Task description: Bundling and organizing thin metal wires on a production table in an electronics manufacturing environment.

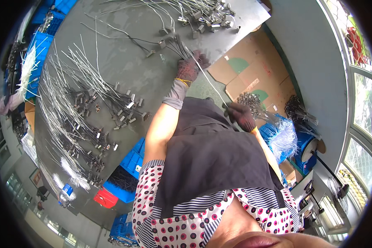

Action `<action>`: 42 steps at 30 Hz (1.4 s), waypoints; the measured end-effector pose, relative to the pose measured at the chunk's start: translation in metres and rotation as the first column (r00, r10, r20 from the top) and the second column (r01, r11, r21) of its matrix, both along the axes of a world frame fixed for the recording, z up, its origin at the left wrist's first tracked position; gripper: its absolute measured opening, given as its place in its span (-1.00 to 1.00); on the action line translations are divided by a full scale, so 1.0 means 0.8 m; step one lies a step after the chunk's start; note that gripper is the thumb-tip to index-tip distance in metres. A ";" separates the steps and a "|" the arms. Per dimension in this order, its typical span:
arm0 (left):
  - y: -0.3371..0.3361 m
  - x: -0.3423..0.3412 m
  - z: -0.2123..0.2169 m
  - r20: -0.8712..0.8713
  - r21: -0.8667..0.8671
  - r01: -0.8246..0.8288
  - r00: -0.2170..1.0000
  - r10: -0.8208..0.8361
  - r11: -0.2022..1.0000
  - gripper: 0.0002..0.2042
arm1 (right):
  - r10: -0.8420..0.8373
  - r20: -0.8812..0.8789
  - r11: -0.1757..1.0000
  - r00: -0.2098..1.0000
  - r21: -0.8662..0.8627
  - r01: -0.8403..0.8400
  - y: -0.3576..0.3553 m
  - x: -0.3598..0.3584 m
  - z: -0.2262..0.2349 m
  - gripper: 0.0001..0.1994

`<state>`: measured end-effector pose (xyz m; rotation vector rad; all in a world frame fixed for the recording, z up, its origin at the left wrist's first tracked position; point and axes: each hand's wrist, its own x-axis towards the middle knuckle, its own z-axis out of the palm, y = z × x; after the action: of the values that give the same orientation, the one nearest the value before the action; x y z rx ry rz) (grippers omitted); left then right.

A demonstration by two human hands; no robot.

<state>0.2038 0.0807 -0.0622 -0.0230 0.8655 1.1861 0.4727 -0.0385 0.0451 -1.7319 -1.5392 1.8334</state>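
Note:
My left hand (189, 68), in a dark reddish work glove, is over the table's edge, closed around a short bundle of dark cables (178, 46). A thin white strip (214, 86) runs from the left hand down to the right hand. My right hand (240, 116), in a dark glove, pinches the strip's lower end in front of my apron. Just beyond the bundle, a few loose cables with small grey block connectors (163, 43) lie on the table. Part of the bundle is hidden inside the left glove.
Several cables with connectors (206, 18) are piled on the far side of the grey table (128, 68). More cable bundles (66, 111) spread over its left. Cardboard (252, 62) lies on the right, near a bunch of clear strips (284, 138) and blue crates (133, 159).

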 end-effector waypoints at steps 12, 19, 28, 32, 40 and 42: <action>0.007 -0.025 0.067 -0.092 0.046 -0.386 0.917 0.389 0.921 -0.70 | -0.127 0.189 0.970 0.974 0.229 0.083 -0.164 0.196 -0.081 -0.69; -0.016 -0.026 0.087 -0.132 0.134 -0.515 0.838 0.530 0.847 -0.69 | -0.104 0.199 0.993 0.974 0.076 0.091 -0.150 0.220 -0.065 -0.70; -0.059 -0.008 0.069 -0.226 0.147 -0.284 0.923 0.312 0.947 -0.71 | -0.192 0.237 0.979 0.952 -0.018 0.202 -0.060 0.113 -0.029 -0.70; -0.067 0.024 0.070 -0.320 0.173 -0.052 0.942 0.106 0.984 -0.73 | -0.160 0.084 0.985 0.984 0.072 0.154 0.024 0.016 -0.041 -0.63; -0.033 -0.018 0.064 -0.972 0.219 0.525 0.048 0.228 0.822 -0.71 | -0.097 -0.172 0.987 0.980 0.107 0.117 0.197 -0.196 -0.018 -0.39; -0.017 -0.047 0.066 -0.964 0.259 0.442 0.171 0.203 0.859 -0.71 | -0.013 -0.170 0.972 0.985 0.227 0.052 0.228 -0.235 -0.021 -0.38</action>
<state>0.1665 0.0667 -0.0097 1.4588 1.6294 1.1397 0.2848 0.1438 0.0284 -1.4521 -1.5756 1.6605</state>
